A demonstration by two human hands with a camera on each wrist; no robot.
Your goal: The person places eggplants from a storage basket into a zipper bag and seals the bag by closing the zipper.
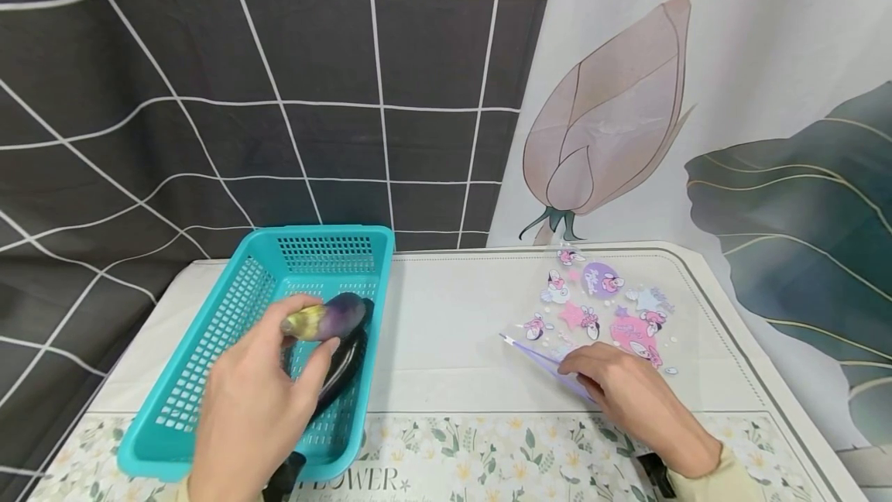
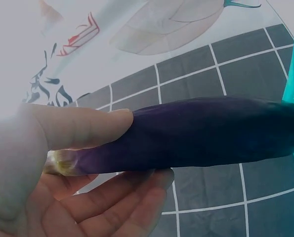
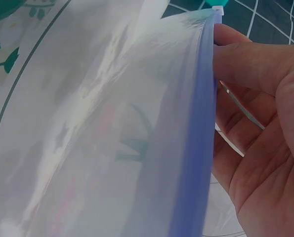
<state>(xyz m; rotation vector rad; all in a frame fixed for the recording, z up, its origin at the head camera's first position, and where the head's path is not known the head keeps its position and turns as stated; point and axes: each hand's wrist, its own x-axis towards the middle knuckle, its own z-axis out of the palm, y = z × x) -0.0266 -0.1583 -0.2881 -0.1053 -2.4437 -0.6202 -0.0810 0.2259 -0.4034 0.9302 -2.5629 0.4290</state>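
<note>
My left hand (image 1: 261, 386) holds a purple eggplant (image 1: 344, 314) near its yellow-green stem end, over the teal basket (image 1: 132, 448). In the left wrist view the thumb lies along one side of the eggplant (image 2: 201, 133) and the fingers support the other. Beneath it, a dark glossy eggplant (image 1: 344, 370) lies in the basket along the right wall. My right hand (image 1: 627, 390) pinches the purple zip edge of a clear zipper bag (image 1: 571, 316) printed with pink and purple cartoon figures. A white slider (image 3: 218, 9) sits at the end of that strip.
Both the basket and the bag rest on a table with a white and floral cover (image 1: 453, 331). Behind the table hang a dark cloth (image 1: 313, 45) with white grid lines and a white curtain with a large flower print (image 1: 606, 115).
</note>
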